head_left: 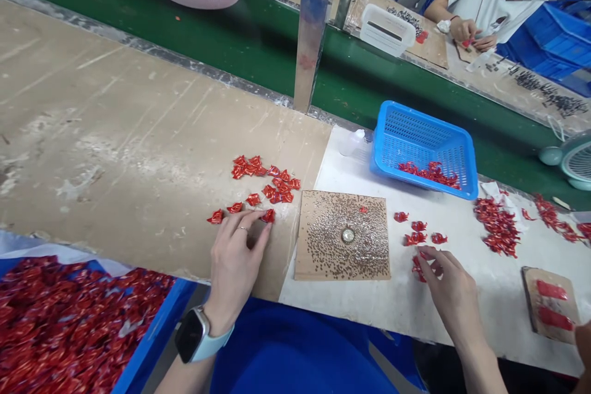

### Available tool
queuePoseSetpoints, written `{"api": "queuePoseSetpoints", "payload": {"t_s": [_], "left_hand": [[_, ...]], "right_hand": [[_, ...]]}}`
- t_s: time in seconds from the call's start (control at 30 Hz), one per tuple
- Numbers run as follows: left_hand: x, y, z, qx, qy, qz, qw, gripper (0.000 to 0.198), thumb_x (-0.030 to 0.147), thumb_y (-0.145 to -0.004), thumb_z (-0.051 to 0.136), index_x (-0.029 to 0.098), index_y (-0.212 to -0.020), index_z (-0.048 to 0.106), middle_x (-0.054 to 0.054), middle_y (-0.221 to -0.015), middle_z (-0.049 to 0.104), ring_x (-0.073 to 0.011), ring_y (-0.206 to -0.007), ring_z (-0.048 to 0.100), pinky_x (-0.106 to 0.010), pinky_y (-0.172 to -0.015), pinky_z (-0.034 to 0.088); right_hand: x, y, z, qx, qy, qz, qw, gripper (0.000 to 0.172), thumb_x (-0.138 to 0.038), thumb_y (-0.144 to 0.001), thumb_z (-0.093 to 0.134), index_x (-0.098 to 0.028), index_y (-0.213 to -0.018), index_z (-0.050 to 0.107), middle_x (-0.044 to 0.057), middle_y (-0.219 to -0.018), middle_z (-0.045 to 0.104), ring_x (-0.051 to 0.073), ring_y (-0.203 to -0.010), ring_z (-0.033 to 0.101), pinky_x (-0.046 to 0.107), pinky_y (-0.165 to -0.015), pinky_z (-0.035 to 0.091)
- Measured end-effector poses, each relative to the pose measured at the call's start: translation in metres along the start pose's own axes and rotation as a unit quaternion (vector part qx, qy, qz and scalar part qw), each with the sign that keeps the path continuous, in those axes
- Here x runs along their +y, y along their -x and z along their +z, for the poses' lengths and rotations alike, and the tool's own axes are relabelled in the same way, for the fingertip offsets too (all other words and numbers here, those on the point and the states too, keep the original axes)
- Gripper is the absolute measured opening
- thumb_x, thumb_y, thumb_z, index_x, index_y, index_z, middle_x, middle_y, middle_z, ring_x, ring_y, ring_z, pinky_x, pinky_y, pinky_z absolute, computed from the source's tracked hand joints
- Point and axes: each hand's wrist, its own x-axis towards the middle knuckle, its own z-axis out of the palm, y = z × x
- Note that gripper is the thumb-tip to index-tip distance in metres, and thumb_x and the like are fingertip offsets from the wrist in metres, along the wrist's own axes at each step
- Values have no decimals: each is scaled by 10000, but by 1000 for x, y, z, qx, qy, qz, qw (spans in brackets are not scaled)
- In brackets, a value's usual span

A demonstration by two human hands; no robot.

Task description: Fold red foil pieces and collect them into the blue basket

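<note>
Red foil piece [268, 216], tip rightward

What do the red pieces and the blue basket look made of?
The red pieces look like thin glossy foil or metallised film, going by their crinkled, shiny creases. The blue basket seems moulded plastic, with uniform perforated walls and a smooth sheen.

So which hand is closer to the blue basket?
Right: the right hand is in front of the blue basket, not touching it. The left hand is farther off, past the brown square board.
</note>
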Motion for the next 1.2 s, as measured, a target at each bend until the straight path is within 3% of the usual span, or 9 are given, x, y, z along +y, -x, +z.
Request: {"api": "queuePoseSetpoints", "payload": {"t_s": [0.23, 0.37, 0.57, 0.73, 0.9, 1.2], "left_hand": [[3, -3, 7, -5, 27, 19, 999, 197, 249, -1009, 663, 196, -1196, 694, -84, -1144, 733, -246, -1056, 727, -428, -961, 605], [4, -6, 7, 5, 47, 37, 998, 129, 219, -1009, 666, 198, -1132, 699, -61, -1084, 755, -216, -998, 742, -395, -927, 619], [6, 0, -8, -1, 58, 74, 996, 193, 170, -991, 683, 236, -1171, 697, -40, -1088, 773, -197, -1009, 735, -386, -957, 615], [4, 17, -9, -50, 62, 75, 994, 144, 255, -1007, 676, 226, -1147, 698, -36, -1036, 756, -200, -948, 740, -358, -864, 629], [8, 27, -6, -38, 30, 18, 999, 274, 349, -1018, 664, 189, -1240, 676, -76, -1099, 710, -228, -993, 724, -378, -893, 608], [14, 31, 1, -35, 36, 1, 999, 163, 300, -1034, 635, 240, -1146, 737, -40, -1017, 746, -226, -923, 704, -395, -844, 584]], "right_hand": [[-9, -1, -2, 5, -112, 25, 993, 540, -713, -927, 593, -233, -1022, 822, 114, -1077, 784, 274, -839, 772, 365, -683, 612], [-23, -3, 6, -9, -220, 76, 972, 528, -706, -832, 726, -223, -1024, 821, 125, -1046, 811, 305, -894, 783, 425, -768, 652], [-45, -6, 9, -35, -309, 112, 944, 472, -655, -711, 867, -228, -909, 840, 111, -944, 841, 323, -868, 802, 463, -793, 682], [-60, -9, 15, -80, -352, 85, 929, 418, -608, -719, 903, -238, -905, 851, 92, -902, 841, 296, -833, 804, 463, -818, 693], [-72, -14, 25, -114, -370, 65, 920, 403, -587, -721, 913, -237, -911, 862, 91, -890, 842, 290, -827, 806, 461, -812, 699], [-90, -16, 38, -141, -380, 31, 914, 355, -563, -802, 848, -244, -957, 863, 89, -921, 833, 278, -858, 795, 455, -834, 682]]}}
